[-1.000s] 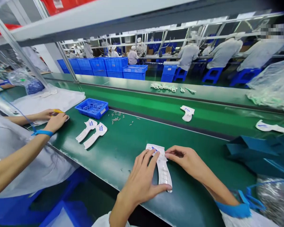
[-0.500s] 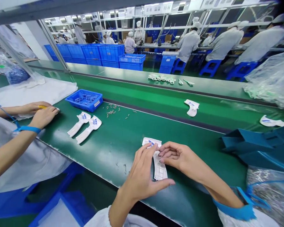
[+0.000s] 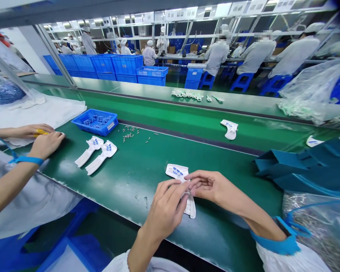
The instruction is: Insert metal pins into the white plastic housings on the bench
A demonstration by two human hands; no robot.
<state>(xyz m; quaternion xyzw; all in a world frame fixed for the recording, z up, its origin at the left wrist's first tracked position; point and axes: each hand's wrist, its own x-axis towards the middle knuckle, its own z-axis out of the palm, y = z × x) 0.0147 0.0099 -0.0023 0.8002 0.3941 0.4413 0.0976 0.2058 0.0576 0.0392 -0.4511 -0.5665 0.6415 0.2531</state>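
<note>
A white plastic handle shell (image 3: 177, 171) with small blue parts in its head lies on the green table in front of me. My left hand (image 3: 167, 206) is over its middle, fingers bent and closed at the shell's neck. From the right, my right hand (image 3: 208, 185) meets it there with thumb and fingertips pinched together. Whatever is between the fingertips is too small and covered to make out. The shell's ribbed lower end (image 3: 190, 207) shows below my fingers.
Two similar shells (image 3: 101, 156) lie left, near a blue tray (image 3: 95, 121) of blue parts and scattered small metal pieces (image 3: 129, 134). A co-worker's hands (image 3: 47, 143) are far left. Another shell (image 3: 230, 129) lies beyond; teal bins (image 3: 306, 166) and a bag (image 3: 314, 226) stand right.
My left hand has drawn its thumb in and shifted down from the shell's head to its neck, uncovering the blue parts. The view has moved a little to the right.
</note>
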